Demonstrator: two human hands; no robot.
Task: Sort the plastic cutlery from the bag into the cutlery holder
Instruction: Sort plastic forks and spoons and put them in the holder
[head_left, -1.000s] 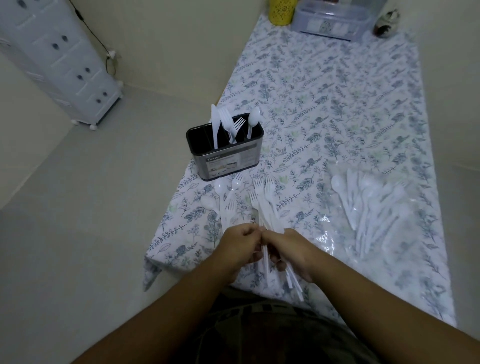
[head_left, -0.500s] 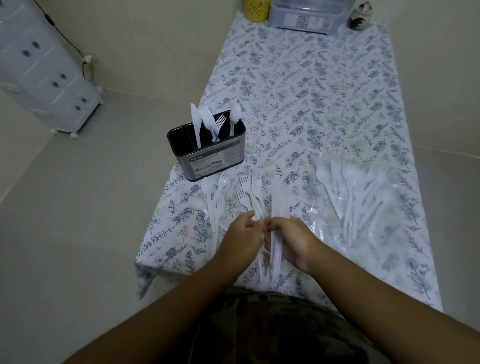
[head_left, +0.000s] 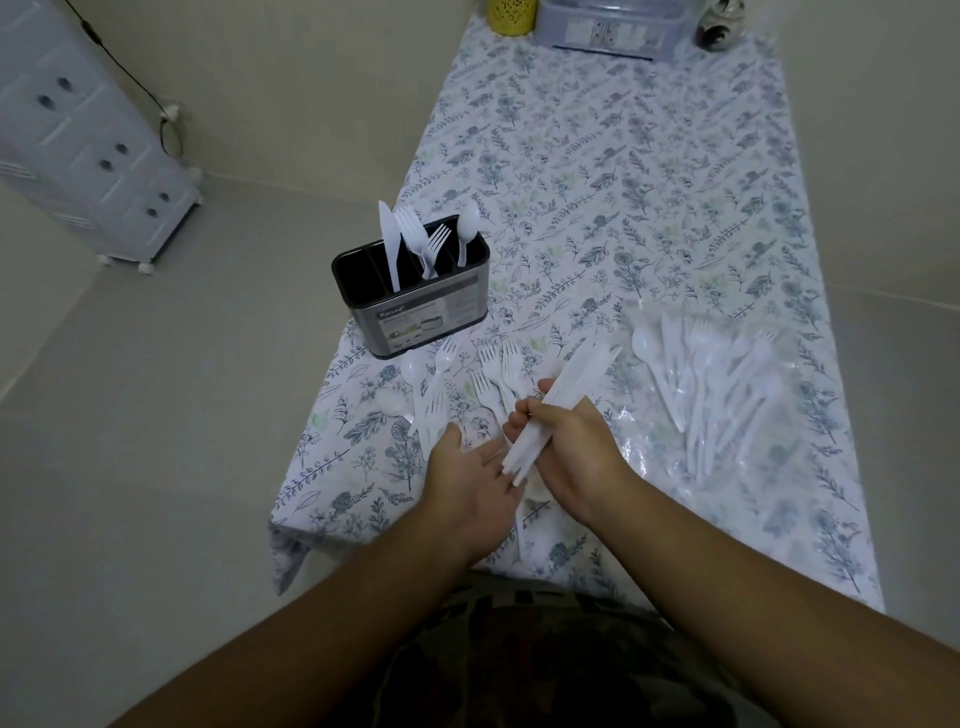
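Knives (head_left: 563, 400) bunched in right hand (head_left: 571, 452), clamped; left hand (head_left: 470, 478) open, empty. Risk: loose bundle fans, pieces slip past worktop (head_left: 623, 182) edge before reaching holder (head_left: 415, 306).

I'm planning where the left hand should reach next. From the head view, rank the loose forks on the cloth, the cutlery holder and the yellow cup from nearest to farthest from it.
1. Loose forks: on the cloth just ahead of the left hand.
2. Cutlery holder: farther ahead, by the table's left edge.
3. Yellow cup: at the table's far end.
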